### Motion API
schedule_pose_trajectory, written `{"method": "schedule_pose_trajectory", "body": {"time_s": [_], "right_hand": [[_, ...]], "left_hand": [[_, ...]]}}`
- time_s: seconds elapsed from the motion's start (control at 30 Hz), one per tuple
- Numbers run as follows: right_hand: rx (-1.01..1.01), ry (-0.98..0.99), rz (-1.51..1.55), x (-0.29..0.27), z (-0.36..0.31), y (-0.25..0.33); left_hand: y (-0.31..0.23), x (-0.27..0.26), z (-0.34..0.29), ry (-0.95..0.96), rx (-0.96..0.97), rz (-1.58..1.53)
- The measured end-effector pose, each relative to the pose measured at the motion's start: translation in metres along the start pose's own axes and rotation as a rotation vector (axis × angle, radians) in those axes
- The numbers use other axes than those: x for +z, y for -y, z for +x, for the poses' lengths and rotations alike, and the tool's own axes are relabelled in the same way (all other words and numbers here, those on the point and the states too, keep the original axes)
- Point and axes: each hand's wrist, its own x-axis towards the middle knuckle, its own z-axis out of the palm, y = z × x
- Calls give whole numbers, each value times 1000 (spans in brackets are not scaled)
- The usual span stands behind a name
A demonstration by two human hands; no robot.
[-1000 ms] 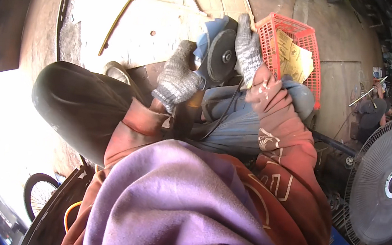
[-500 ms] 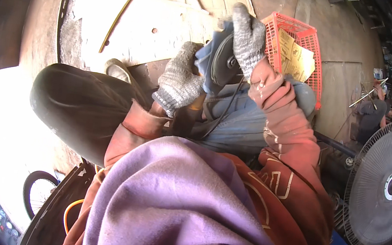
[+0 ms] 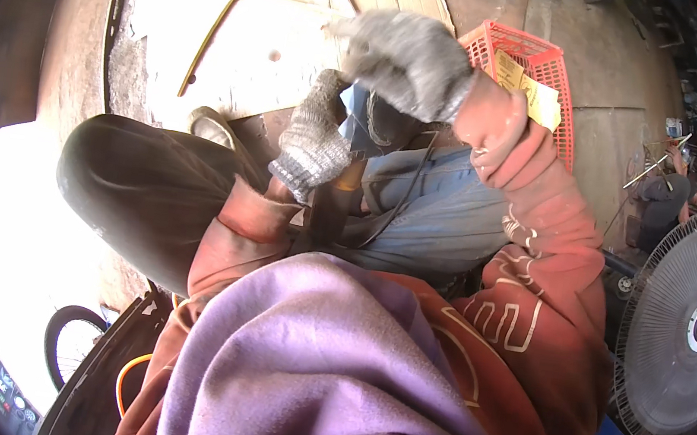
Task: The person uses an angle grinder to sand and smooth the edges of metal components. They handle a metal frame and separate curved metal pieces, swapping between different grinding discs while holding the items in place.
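The angle grinder (image 3: pixel 360 134) is held between the bent legs (image 3: pixel 442 199) by the gloved left hand (image 3: pixel 316 140), wrapped around it. It is partly covered by the blurred, half-curled gloved right hand (image 3: pixel 415 62); whether anything is gripped there cannot be told.

Strong light is admitted from the left, where the view is burnt out to flat white beside the bicycle wheel (image 3: pixel 70 342). The cardboard (image 3: pixel 232 64) is overexposed, its surface detail largely lost. Dimmer light is noted at the right, where the background around the fan (image 3: pixel 665 343) is sunk in shade. The gloved right hand (image 3: pixel 415 62) is smeared by blur; the gloved left hand (image 3: pixel 319 134) is rendered more sharply. Straight edges are bowed toward the rim, and the corners are blacked out by heavy vignetting.
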Motion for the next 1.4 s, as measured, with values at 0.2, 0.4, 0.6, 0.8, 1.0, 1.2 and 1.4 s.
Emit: {"method": "schedule_pose_trajectory", "body": {"time_s": [0.2,0.4,0.6,0.8,1.0,1.2,1.4], "right_hand": [[422,-242,88,20,-7,5],[957,-656,351,39,-51,-10],[1392,-820,693,44,-63,-9],[316,-300,-39,-9,-20,-1],[227,-135,-41,7,-3,6],[618,-336,132,20,-22,6],[769,-526,147,17,-42,9]], "left_hand": [[3,-1,-2,-11,54,-1],[15,4,0,143,-69,-54],[14,11,1,148,-11,-42],[11,10,5,31,58,-234],[11,6,-1,63,46,-84],[11,9,-5,118,-22,-59],[8,11,-6,258,-122,-73]]}}
